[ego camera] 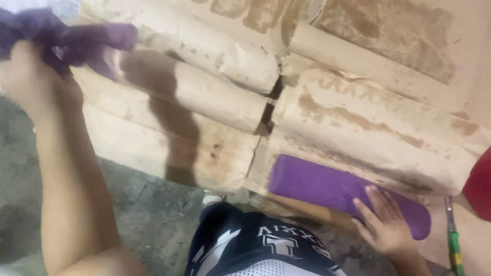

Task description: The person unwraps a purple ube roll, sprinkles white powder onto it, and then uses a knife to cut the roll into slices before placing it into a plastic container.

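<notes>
Two purple cloths in use; paper-wrapped rolls partly stained.
Left hand clamps a bunched purple cloth; right hand lies open-fingered on a flat purple cloth; wiping progress unclear, apparently unfinished.

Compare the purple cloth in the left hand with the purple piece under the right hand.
The purple cloth is crumpled and bunched in the left hand, raised against the paper-wrapped rolls; the purple piece lies flat and smooth, a long rounded strip, with the right hand resting on its end. The cloth looks darker. Both are purple.
</notes>
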